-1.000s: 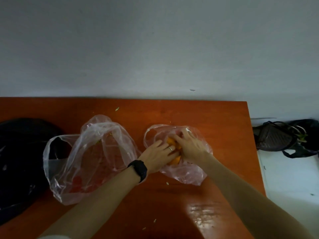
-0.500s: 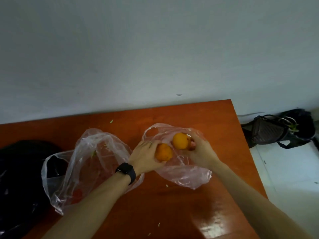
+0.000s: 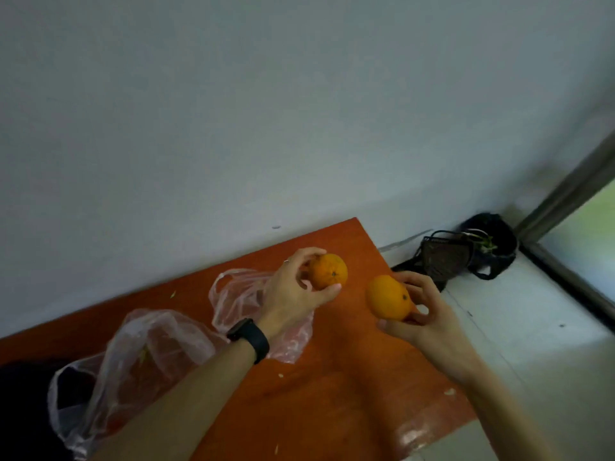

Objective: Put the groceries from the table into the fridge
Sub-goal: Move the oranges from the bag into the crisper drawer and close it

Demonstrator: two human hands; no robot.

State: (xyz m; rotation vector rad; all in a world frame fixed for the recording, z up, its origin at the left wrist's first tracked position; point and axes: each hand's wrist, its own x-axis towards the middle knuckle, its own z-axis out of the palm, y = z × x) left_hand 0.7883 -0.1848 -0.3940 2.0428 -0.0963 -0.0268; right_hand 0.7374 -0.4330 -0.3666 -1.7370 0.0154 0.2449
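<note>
The left hand (image 3: pixel 293 291) is curled around one orange (image 3: pixel 327 271), thumb under it and fingertips over its top, so the fruit sits clamped in the fingers' hollow with its stem dimple facing the camera. A thin ring (image 3: pixel 286 261) shows on one finger and a black watch (image 3: pixel 250 339) bands the wrist. The right hand (image 3: pixel 424 319) grips a second orange (image 3: pixel 388 297), which lies to the left of its fingers, pressed against the fingertips and thumb, the palm cupped behind it. The two fruits are near each other but apart, both lifted clear above the orange-brown table (image 3: pixel 332 394). Just behind and below the left hand's knuckles lies a slack clear plastic bag (image 3: pixel 233 294), touching the tabletop; beyond the left wrist, further back along the forearm, a second clear plastic bag (image 3: pixel 133 354) sits crumpled with something reddish blurred inside. A black bag (image 3: pixel 20 410) rests at the table's far left edge. Past the right fingertips, on the pale floor (image 3: pixel 532 327) by the wall, is a dark mesh basket (image 3: pixel 446 257).
</note>
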